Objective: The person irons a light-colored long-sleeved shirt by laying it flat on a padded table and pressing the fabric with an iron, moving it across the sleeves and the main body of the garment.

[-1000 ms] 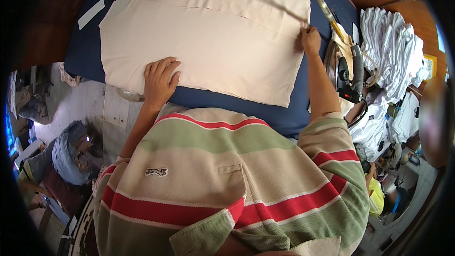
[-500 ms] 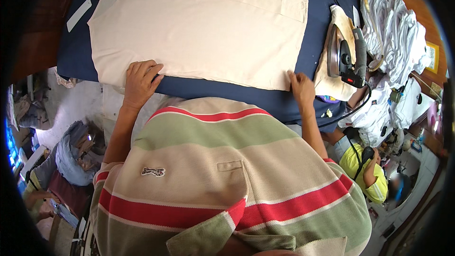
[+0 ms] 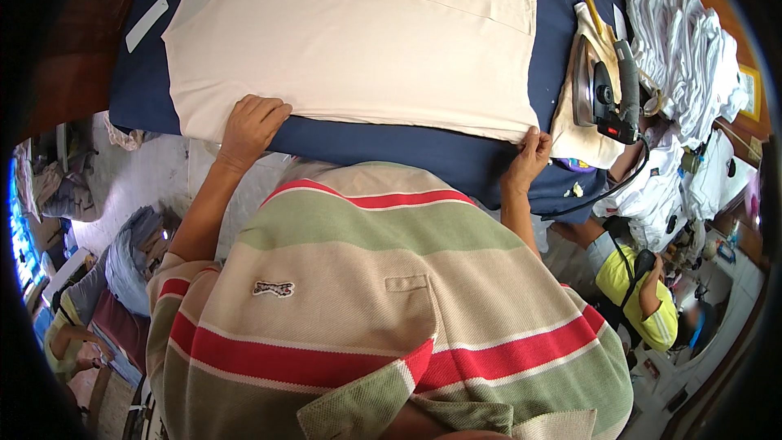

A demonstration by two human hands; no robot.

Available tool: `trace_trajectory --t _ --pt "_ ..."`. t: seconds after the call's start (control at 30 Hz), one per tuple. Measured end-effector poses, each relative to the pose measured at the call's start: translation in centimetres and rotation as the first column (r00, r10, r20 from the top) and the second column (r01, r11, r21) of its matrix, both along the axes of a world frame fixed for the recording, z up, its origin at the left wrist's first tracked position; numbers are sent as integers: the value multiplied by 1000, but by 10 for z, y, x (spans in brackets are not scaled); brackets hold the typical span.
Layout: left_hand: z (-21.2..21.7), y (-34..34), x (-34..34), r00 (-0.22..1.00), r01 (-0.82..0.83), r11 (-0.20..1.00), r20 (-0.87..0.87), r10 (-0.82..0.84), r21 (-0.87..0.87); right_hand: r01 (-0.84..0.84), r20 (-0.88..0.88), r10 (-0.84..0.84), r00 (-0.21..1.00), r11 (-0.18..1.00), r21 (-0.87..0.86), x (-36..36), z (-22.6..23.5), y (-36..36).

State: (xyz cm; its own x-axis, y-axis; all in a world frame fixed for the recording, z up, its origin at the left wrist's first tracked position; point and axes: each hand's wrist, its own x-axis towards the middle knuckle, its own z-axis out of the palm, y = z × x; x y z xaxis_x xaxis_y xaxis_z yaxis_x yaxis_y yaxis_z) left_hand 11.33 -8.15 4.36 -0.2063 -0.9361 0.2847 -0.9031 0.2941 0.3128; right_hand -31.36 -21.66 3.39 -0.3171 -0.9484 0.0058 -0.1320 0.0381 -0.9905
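A cream garment (image 3: 358,41) lies spread flat on a dark blue padded ironing table (image 3: 391,155). My left hand (image 3: 251,124) rests palm down on the garment's near left hem, fingers spread. My right hand (image 3: 528,155) pinches the near right corner of the hem between thumb and fingers. A grey clothes iron (image 3: 604,85) lies on a stained cloth pad at the table's right end, an arm's width from my right hand. My striped shirt fills the lower half of the view.
A stack of folded white garments (image 3: 684,41) sits at the far right. A person in a yellow top (image 3: 635,293) sits low at the right. A white strip (image 3: 147,23) lies on the table's left end. Cloth bundles (image 3: 130,253) lie on the floor, left.
Both hands have slid toward me along the garment to its near hem. My right hand has closed on the right corner. The view has shifted, bringing the iron fully in.
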Motion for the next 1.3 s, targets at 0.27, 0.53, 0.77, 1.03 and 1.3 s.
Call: trace_trajectory --t 0.27,0.53,0.77,1.03,1.3 --pt "-3 -1 8 997 57 994 57 -52 -88 -92 -389 68 919 995 -42 -11 -17 -23" --pt "11 -2 1 994 90 996 70 -89 -12 -242 -436 232 870 970 31 -33 -18 -9" --pt "9 9 -1 991 82 995 103 -87 49 -343 -841 280 463 932 121 -40 -11 13" --pt "27 -9 -44 998 -21 999 -53 19 -40 -657 -793 347 502 749 -88 29 41 4" --pt "0 -53 -106 953 233 965 -225 -201 123 -902 -698 707 113 368 227 94 27 -4"
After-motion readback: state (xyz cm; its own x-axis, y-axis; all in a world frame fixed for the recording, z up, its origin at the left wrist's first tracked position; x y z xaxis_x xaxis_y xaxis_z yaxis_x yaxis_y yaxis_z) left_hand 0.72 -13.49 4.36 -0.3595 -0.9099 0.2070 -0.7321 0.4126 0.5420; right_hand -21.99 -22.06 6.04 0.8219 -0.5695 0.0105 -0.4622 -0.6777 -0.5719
